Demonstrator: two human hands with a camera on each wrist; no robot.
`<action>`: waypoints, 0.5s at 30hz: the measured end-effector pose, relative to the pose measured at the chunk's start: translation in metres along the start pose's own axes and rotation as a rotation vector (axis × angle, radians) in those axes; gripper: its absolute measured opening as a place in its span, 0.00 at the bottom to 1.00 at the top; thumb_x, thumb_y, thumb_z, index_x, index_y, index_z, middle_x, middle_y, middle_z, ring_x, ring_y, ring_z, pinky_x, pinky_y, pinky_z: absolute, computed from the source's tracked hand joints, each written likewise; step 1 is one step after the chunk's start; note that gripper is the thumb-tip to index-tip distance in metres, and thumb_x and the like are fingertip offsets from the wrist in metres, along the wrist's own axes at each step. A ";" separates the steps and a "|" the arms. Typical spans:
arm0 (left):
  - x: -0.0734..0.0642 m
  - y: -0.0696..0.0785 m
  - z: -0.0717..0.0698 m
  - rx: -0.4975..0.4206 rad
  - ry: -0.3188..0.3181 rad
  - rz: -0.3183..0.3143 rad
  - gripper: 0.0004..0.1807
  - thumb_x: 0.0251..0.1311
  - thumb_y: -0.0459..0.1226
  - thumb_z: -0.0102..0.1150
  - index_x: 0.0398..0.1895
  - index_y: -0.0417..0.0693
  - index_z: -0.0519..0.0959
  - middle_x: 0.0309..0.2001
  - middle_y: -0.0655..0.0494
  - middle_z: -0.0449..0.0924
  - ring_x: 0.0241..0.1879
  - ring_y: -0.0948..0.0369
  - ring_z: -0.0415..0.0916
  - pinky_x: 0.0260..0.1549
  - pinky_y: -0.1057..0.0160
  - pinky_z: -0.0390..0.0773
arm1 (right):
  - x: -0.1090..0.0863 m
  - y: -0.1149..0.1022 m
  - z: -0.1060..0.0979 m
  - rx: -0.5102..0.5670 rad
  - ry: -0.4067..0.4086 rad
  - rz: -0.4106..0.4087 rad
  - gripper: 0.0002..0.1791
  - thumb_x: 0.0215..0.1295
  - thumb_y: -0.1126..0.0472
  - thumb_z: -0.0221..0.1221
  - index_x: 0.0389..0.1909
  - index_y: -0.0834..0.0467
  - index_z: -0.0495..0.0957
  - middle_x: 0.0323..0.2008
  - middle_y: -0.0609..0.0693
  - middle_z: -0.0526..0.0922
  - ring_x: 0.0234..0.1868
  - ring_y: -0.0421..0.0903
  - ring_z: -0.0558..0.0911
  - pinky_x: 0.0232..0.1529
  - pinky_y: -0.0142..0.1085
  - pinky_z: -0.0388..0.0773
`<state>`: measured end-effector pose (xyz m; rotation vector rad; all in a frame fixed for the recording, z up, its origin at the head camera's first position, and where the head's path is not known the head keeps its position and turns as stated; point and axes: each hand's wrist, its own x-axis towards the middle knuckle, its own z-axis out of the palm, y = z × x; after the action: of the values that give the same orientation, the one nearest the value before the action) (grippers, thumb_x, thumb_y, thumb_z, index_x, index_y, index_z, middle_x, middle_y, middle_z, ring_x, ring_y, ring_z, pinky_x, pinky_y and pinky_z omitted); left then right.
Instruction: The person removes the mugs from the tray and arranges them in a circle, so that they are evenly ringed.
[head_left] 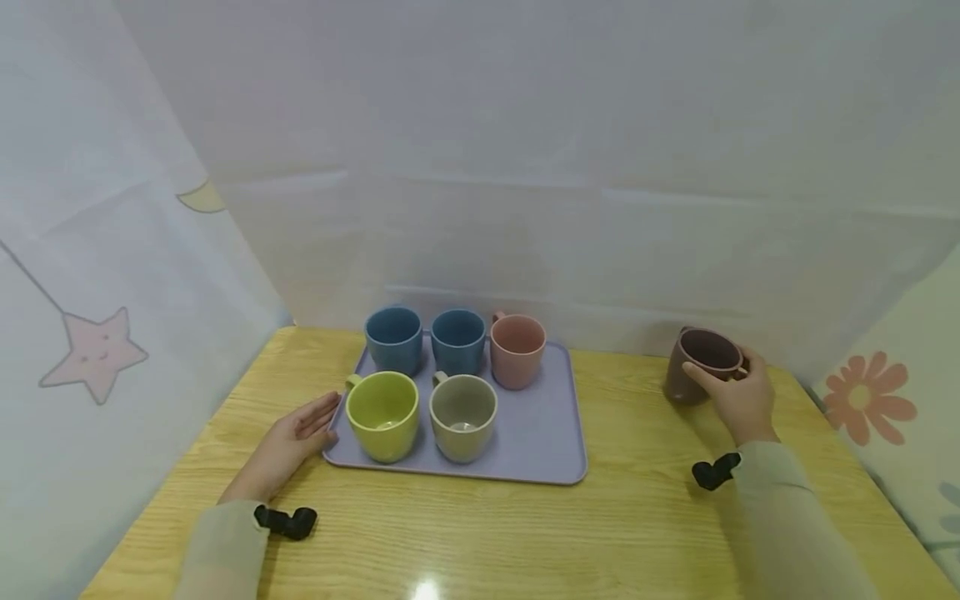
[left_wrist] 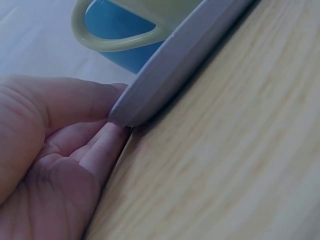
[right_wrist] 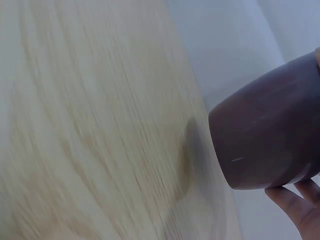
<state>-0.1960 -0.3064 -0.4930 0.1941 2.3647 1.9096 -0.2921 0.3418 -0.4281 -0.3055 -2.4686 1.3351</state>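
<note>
The right hand (head_left: 741,402) is gripping a brown mug (head_left: 681,387) near the far right corner of the bench (head_left: 517,533), seemingly for control, while the left hand (head_left: 288,437), fingers outstretched, is apparently steadying the lilac tray (head_left: 536,429) at its left edge

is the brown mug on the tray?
No, the right hand holds the brown mug off to the right of the tray.

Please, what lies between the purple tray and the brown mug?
Only bare table lies between the tray and the mug, in the head view.
</note>
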 end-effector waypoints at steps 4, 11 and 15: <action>-0.001 -0.001 0.001 -0.005 -0.001 -0.010 0.38 0.62 0.36 0.58 0.73 0.46 0.52 0.72 0.47 0.52 0.69 0.54 0.51 0.56 0.77 0.65 | 0.006 0.006 -0.006 -0.016 0.000 0.025 0.57 0.49 0.37 0.66 0.72 0.56 0.47 0.66 0.59 0.59 0.62 0.58 0.65 0.55 0.51 0.72; -0.001 0.000 0.001 -0.011 0.000 -0.012 0.39 0.62 0.36 0.59 0.73 0.47 0.52 0.72 0.48 0.52 0.69 0.53 0.51 0.56 0.77 0.65 | 0.009 0.010 -0.007 -0.017 0.048 0.053 0.57 0.48 0.36 0.65 0.72 0.58 0.48 0.66 0.59 0.60 0.62 0.58 0.66 0.58 0.52 0.70; -0.002 0.002 0.001 -0.008 0.000 -0.011 0.38 0.62 0.36 0.58 0.73 0.46 0.52 0.72 0.47 0.52 0.69 0.54 0.51 0.56 0.77 0.65 | 0.012 0.014 -0.004 0.002 0.096 0.073 0.57 0.46 0.36 0.66 0.71 0.57 0.50 0.66 0.58 0.60 0.62 0.57 0.66 0.58 0.52 0.70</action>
<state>-0.1941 -0.3055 -0.4914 0.1795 2.3526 1.9139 -0.3014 0.3560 -0.4357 -0.4524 -2.3983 1.3191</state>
